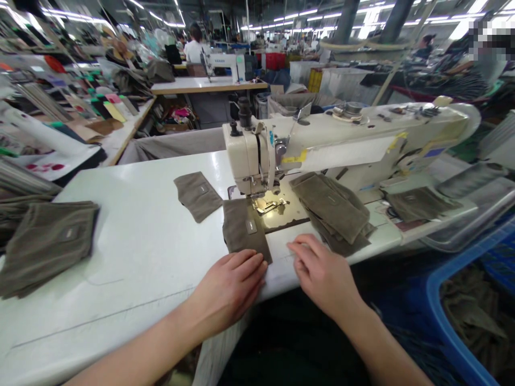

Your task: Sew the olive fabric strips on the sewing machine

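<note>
At the near edge of the sewing table, my left hand (237,281) has its fingers together and bent over the lower end of an olive-brown fabric piece (240,225). A small label (251,226) shows on that piece, whose upper end lies beside the needle area and presser foot (261,202). To the right, my right hand (322,273) hovers just over the table edge, index finger and thumb drawn together; whatever is between them is too small to tell. The sewing machine (249,155) stands right behind both hands. Another labelled fabric piece (198,195) lies flat to the left.
A pile of fabric pieces (333,206) rests right of the needle plate, with more fabric (418,202) farther right. A folded stack (52,241) sits at the table's left. A blue basket (434,300) holding cloth stands at lower right. Other machines and people are behind.
</note>
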### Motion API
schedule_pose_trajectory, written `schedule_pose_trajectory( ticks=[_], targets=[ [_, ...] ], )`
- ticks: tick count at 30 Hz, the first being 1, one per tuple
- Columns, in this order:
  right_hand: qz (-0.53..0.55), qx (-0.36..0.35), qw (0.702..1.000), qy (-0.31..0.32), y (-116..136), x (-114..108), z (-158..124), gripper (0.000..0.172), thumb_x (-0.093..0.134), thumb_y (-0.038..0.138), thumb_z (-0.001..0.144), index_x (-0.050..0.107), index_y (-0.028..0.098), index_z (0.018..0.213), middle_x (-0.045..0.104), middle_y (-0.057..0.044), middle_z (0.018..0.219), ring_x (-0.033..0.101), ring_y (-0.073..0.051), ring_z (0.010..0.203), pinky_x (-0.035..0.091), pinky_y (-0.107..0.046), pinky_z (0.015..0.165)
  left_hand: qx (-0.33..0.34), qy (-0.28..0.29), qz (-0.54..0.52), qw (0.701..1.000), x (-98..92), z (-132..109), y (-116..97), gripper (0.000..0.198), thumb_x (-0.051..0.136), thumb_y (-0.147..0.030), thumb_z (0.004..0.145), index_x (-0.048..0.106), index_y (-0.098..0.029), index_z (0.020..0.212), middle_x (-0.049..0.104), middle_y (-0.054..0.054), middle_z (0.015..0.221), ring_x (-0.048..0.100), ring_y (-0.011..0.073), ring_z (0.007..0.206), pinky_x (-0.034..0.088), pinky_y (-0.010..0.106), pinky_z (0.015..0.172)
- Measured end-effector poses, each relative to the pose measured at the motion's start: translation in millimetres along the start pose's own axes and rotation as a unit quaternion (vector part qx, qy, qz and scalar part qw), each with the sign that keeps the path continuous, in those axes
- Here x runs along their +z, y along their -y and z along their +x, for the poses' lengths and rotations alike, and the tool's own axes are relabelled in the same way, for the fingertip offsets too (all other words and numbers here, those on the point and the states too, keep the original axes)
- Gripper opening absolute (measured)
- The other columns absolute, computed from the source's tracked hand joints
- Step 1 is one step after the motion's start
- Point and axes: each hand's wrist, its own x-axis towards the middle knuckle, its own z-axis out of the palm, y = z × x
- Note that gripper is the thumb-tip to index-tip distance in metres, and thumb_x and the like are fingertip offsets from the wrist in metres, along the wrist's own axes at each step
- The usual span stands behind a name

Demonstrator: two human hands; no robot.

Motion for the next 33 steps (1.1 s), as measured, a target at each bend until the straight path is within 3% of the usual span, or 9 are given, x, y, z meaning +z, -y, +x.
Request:
schedule_pose_trajectory(
  ticks=[4,9,12,15,19,25,28,33],
  targets=[
    [-0.097,0.133,0.980,-0.110,-35.7,-20.2,7.1,0.024,0.049,0.023,0.097,0.071,0.018,0.108,0.070,-0.007,0.112,0.068,-0.020,0.085,0.047,-0.029,0.064,0.001,0.005,-0.007,1.000,-0.3,2.6,7.5,0.029,0.046,-0.022,0.100,0.065,-0.013,0.120,0.070,0.011,0.117,0.063,0.0252,0.110,0.060,0.039,0.085],
    [-0.189,0.296,0.934,-0.056,-80.1,-36.1,11.8,0.036,0.049,0.039,0.097,0.070,0.016,0.114,0.069,-0.013,0.116,0.067,-0.026,0.080,0.046,-0.036,0.062,-0.005,0.009,-0.003,1.000,0.8,4.6,15.0,0.031,0.046,-0.023,0.100,0.064,-0.014,0.123,0.069,0.010,0.121,0.063,0.0254,0.113,0.060,0.039,0.087],
    [-0.173,0.316,0.932,-0.036,-98.1,-33.8,13.4,0.038,0.052,0.044,0.093,0.071,0.016,0.110,0.070,-0.014,0.108,0.066,-0.028,0.085,0.047,-0.038,0.068,-0.003,0.005,0.001,1.000,1.7,6.4,19.3,0.031,0.045,-0.024,0.101,0.066,-0.014,0.122,0.069,0.011,0.119,0.063,0.0253,0.111,0.060,0.039,0.087],
    [-0.106,0.326,0.937,-0.061,-108.7,-30.7,15.9,0.033,0.057,0.046,0.087,0.072,0.018,0.096,0.070,-0.011,0.094,0.064,-0.028,0.085,0.047,-0.039,0.072,-0.002,0.010,-0.003,1.000,0.9,9.3,24.0,0.031,0.045,-0.023,0.100,0.066,-0.014,0.121,0.070,0.012,0.118,0.064,0.0255,0.111,0.061,0.040,0.087],
    [-0.017,0.297,0.943,-0.152,-104.9,-35.1,21.6,0.027,0.060,0.047,0.085,0.066,0.022,0.077,0.066,-0.006,0.082,0.061,-0.025,0.081,0.047,-0.038,0.076,-0.006,0.022,-0.015,1.000,-0.7,12.5,31.0,0.031,0.045,-0.024,0.101,0.066,-0.014,0.122,0.070,0.012,0.116,0.063,0.0253,0.112,0.060,0.039,0.087],
    [0.052,0.260,0.915,-0.303,-70.0,-54.2,26.5,0.017,0.066,0.039,0.088,0.066,0.022,0.085,0.066,-0.001,0.082,0.061,-0.019,0.076,0.047,-0.031,0.074,-0.010,0.032,-0.009,0.999,2.3,14.8,42.2,0.031,0.045,-0.027,0.101,0.064,-0.014,0.122,0.069,0.011,0.119,0.063,0.0261,0.113,0.060,0.039,0.085],
    [0.054,0.234,0.917,-0.320,-55.3,-63.2,22.6,0.016,0.068,0.038,0.089,0.067,0.022,0.086,0.067,-0.001,0.083,0.062,-0.018,0.078,0.048,-0.031,0.076,-0.013,0.035,-0.009,0.999,3.5,16.3,47.4,0.030,0.045,-0.026,0.101,0.065,-0.015,0.121,0.069,0.011,0.118,0.063,0.0250,0.112,0.059,0.038,0.085],
    [0.143,0.250,0.915,-0.283,-45.4,-72.6,6.2,0.017,0.074,0.040,0.084,0.070,0.024,0.085,0.068,0.000,0.080,0.062,-0.018,0.073,0.049,-0.031,0.072,-0.009,0.035,-0.017,0.999,3.3,19.4,55.6,0.029,0.046,-0.025,0.101,0.065,-0.016,0.122,0.068,0.011,0.119,0.062,0.0245,0.114,0.058,0.038,0.090]
  ],
)
